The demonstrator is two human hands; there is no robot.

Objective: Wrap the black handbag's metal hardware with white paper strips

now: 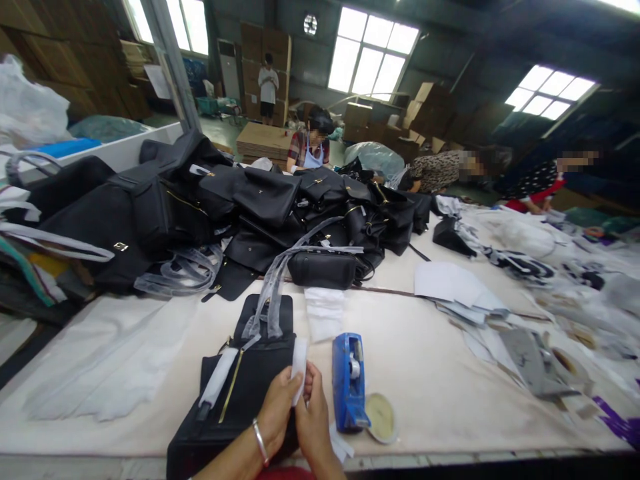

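A black handbag lies flat at the table's near edge, its handles wrapped in clear plastic and a white strip along its gold zip. My left hand and my right hand meet just right of the bag, both pinching a small white foam strip held upright between the fingers. A blue tape dispenser stands right beside my right hand, with a roll of tape lying flat next to it. A small stack of white foam pieces sits behind the dispenser.
A heap of black handbags fills the table's far left and middle. White sheets and scraps cover the right side. Three people work at the far end, another stands by cardboard boxes. White wrapping lies at left.
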